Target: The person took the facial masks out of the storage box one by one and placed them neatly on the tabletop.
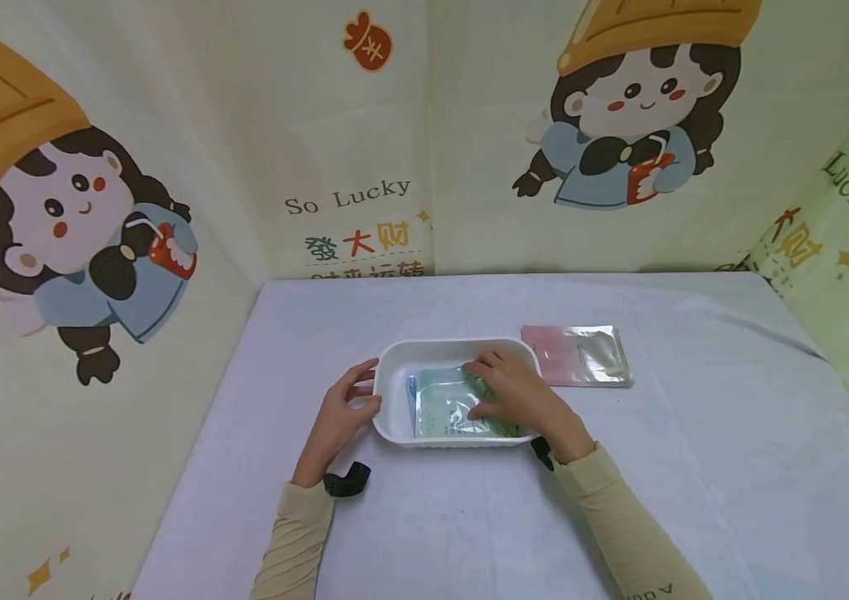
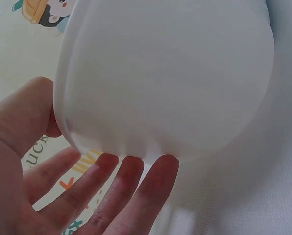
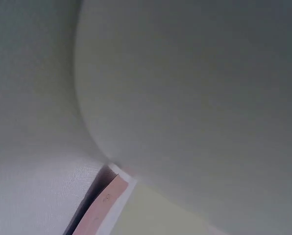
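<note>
A white tray (image 1: 394,408) sits on the table (image 1: 424,533), which has a white cloth on it. Inside the tray lies a shiny green packet (image 1: 439,400), flat, near the right end. A thin blue edge (image 1: 412,387) peeks out on its left side. The left hand (image 1: 343,408) is at the tray's left end. Its 4 fingers are spread apart, with their tips touching the outside wall, and the thumb is at the rim. The right hand (image 1: 517,396) reaches into the tray with fingers and thumb apart, over the green packet; I cannot tell how hard it presses. A pink and silver packet (image 1: 577,356) lies on the table just beside the tray's right end.
</note>
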A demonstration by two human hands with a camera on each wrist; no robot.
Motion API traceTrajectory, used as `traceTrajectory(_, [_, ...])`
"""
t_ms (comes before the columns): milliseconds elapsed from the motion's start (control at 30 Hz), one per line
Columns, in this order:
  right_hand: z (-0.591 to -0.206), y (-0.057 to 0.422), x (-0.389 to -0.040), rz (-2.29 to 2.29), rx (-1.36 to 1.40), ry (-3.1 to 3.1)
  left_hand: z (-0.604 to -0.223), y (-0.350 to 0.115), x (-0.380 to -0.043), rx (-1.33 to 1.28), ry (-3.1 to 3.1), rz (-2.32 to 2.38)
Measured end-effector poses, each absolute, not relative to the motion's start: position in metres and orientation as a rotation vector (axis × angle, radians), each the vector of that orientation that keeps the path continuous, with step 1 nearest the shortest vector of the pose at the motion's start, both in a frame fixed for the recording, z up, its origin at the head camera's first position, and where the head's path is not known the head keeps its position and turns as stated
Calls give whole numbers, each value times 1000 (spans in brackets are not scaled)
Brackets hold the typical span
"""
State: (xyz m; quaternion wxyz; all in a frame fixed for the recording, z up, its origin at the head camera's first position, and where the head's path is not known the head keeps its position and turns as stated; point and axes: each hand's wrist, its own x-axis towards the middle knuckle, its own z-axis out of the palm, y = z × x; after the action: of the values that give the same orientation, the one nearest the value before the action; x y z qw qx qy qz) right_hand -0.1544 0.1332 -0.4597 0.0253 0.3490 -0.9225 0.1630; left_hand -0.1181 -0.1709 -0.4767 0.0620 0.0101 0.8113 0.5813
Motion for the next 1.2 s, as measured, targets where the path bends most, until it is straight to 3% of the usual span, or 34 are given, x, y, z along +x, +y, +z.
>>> traceTrajectory(700, [-454,130,-165,650,1093,-2870,-475,-173,-125,34,2450,1741])
traceTrajectory(1200, [-446,128,-169,813,1046,-2875,-434,-166,-117,63,2458,1704])
